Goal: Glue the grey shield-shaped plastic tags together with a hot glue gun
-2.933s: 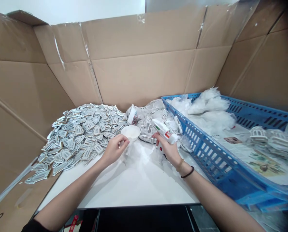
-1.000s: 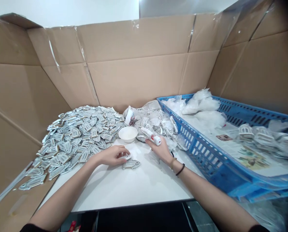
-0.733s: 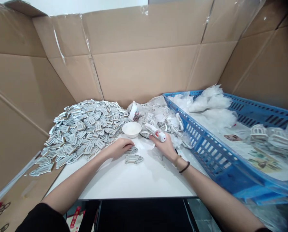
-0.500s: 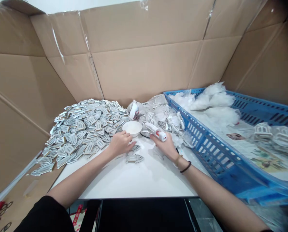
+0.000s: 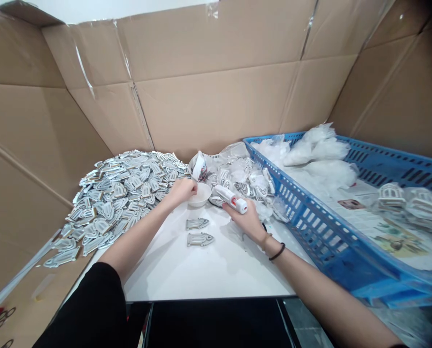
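My left hand [image 5: 184, 189] reaches over the left rim of a small white bowl [image 5: 200, 195], its fingers pinched together; whatever lies between the fingertips is too small to see. My right hand [image 5: 248, 220] is wrapped round a white glue gun [image 5: 231, 199] with red parts, its front end pointing up and left, away from me. Two flat grey arch-shaped pieces with pointed ends lie side by side on the white table: an upper piece [image 5: 197, 224] and a lower piece [image 5: 200, 239]. Both hands are apart from them.
A big heap of similar grey pieces [image 5: 129, 188] covers the table's left. Behind my right hand lie bagged pieces [image 5: 254, 181]. A blue basket [image 5: 295, 200] with white plastic bags [image 5: 324, 145] stands right. Cardboard walls [image 5: 216, 101] surround the table.
My left hand has moved from beside the upper grey piece up and left to the bowl, leaving both pieces uncovered. The right hand with the glue gun has barely moved.
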The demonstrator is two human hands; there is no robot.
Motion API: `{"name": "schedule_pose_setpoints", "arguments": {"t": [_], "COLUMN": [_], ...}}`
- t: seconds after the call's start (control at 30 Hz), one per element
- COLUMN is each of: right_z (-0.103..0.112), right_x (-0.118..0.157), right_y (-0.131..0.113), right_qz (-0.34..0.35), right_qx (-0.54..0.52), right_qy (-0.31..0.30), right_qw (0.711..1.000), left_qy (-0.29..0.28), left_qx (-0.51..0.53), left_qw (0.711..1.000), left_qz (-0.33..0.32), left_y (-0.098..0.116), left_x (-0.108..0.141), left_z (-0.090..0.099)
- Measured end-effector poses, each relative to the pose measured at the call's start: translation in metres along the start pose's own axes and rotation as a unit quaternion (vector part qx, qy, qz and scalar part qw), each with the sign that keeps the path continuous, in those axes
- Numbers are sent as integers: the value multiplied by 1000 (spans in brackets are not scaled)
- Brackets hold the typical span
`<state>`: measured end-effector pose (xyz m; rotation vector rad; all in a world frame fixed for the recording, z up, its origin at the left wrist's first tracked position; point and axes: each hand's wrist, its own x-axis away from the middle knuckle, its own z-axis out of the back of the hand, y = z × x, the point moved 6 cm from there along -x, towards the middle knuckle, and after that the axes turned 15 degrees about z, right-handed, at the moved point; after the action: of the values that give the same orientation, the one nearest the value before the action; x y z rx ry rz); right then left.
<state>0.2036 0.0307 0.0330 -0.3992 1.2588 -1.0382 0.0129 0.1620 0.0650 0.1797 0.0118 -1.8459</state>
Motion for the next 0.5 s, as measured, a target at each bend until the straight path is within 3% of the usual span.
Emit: {"name": "schedule_pose_setpoints", "arguments": {"t": [0.1, 0.17, 0.3, 0.37, 0.5], "right_z": [0, 2, 3, 3, 2], "right_x": [-1, -2, -3, -3, -3], "right_y": [0, 0, 0, 1, 0], "right_qz": [1, 1, 2, 2, 2], "right_qx": [-1, -3, -6, 3, 18], "right_qy": [3, 9, 18, 12, -8], "right_qw": [1000, 1000, 1000, 1000, 1000], "left_qy": [14, 18, -22, -30, -40], "left_qx": [32, 117, 338, 358, 292], "left_qw": [999, 993, 941, 932, 950], "left_qz": [-1, -7, -24, -42, -99], "left_y": [0, -1, -7, -9, -8], "left_x": [8, 17, 42, 59, 87], "left_z": [5, 11, 19, 22, 22]}}
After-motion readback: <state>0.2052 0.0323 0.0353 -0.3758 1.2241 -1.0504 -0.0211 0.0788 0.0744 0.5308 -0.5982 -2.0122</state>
